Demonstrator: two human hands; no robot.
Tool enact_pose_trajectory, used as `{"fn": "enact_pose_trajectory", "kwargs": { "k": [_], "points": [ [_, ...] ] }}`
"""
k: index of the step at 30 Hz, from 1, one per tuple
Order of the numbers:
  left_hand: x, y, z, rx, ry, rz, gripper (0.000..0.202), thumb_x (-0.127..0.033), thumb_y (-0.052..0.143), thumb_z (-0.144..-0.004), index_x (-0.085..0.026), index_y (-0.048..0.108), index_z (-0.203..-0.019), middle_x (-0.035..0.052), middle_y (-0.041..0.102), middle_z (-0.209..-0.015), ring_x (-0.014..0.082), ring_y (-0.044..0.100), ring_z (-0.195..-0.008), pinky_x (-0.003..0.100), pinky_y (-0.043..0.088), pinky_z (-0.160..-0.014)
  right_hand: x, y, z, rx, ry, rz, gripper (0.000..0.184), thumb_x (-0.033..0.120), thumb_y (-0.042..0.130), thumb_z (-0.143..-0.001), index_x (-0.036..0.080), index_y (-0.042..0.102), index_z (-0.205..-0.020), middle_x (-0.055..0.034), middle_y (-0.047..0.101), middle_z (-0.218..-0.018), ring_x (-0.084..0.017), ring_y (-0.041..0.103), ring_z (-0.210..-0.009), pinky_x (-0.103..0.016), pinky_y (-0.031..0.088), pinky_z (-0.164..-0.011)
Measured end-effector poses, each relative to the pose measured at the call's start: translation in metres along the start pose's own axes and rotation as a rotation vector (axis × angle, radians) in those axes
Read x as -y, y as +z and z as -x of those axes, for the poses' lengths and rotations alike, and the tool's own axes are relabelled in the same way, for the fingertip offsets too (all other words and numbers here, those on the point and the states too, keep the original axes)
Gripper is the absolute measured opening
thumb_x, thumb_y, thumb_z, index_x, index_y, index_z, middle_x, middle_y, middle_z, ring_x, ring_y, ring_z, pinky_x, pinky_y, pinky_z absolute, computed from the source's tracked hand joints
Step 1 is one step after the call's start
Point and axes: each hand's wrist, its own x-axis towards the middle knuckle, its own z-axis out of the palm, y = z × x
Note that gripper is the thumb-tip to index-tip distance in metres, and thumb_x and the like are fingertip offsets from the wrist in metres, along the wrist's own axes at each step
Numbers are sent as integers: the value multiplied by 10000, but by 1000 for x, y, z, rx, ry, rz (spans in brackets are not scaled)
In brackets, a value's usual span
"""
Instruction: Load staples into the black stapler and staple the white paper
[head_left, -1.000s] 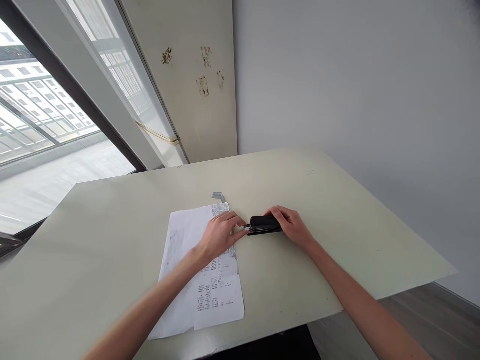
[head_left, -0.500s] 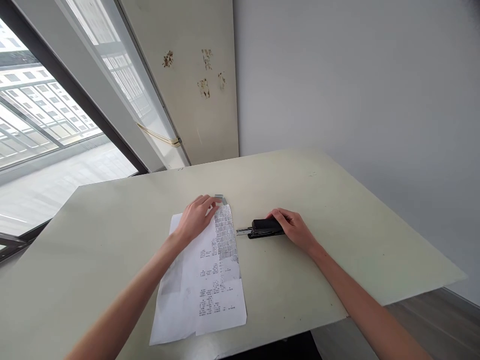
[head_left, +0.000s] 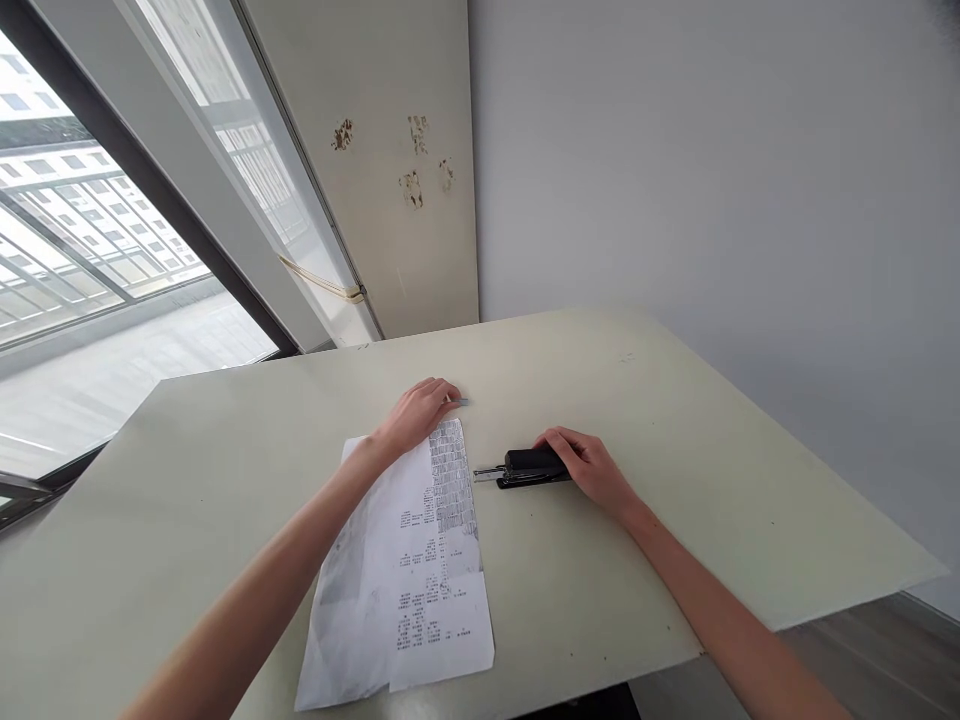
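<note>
Left hand [head_left: 420, 414]: fingers and thumb drawn together on a grey staple strip [head_left: 463, 402], just beyond the far edge of the papers [head_left: 360, 620].
Right hand [head_left: 594, 468]: curled round the right end of the black stapler [head_left: 531, 466].
Stapler: on the pale table [head_left: 675, 500], right of the papers; metal rail [head_left: 487, 475] protruding from its left end.
Papers: printed, lying partly beneath the left forearm.

Plain grey wall [head_left: 697, 170] filling whole right side! Left of it, cream panel [head_left: 375, 235], brown patches [head_left: 343, 134] marking its surface. Next along, glossy white panel [head_left: 251, 165], railing pattern showing in it, pale cord [head_left: 351, 295] low across. Far left, dark-framed window [head_left: 90, 300], bright daylight, railing [head_left: 64, 250] and pale building [head_left: 56, 160] outside. Below, pale tabletop [head_left: 217, 450]; greyish floor [head_left: 870, 650] peeking out lower right.
</note>
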Motion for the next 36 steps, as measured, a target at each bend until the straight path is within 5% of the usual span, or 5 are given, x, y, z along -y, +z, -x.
{"fn": "enact_pose_trajectory", "kwargs": {
  "k": [4,9,21,26,36],
  "points": [
    [-23,-4,22,-42,-46,115,403,-439,317,-1128,-223,626,-1269,74,742,-1149,211,711,-984,342,564,-853,-1,0,0,-3,-2,6,574,685,430,-1020,263,783,-856,-34,724,-836,-217,566,-699,-333,410,-615],
    [-49,-3,52,-40,-157,272,361,-451,433,-1084,-238,688,-1225,59,756,-1061,207,713,-874,333,563,-782,-3,0,1,3,9,5,575,685,422,-1025,266,802,-918,-33,713,-827,-220,557,-703,-338,406,-627],
    [-63,1,88,-51,-315,403,304,-445,575,-1035,-285,758,-1217,-5,795,-916,190,726,-800,283,540,-700,-4,-2,3,-22,-11,28,614,741,423,-988,258,797,-924,-46,714,-772,-246,628,-741,-350,494,-638],
    [-73,8,89,-86,-253,360,270,-453,616,-1027,-262,763,-1149,14,789,-996,198,725,-895,289,555,-778,-3,-2,4,-17,-21,52,640,748,386,-996,251,779,-911,-44,694,-748,-238,614,-717,-344,482,-621],
    [-80,17,81,-50,-106,175,327,-475,523,-1081,-228,734,-1118,22,748,-967,165,686,-770,295,532,-696,0,-2,3,-18,-25,47,616,722,395,-1008,254,767,-858,-40,691,-749,-234,609,-715,-343,474,-626]
  ]
}}
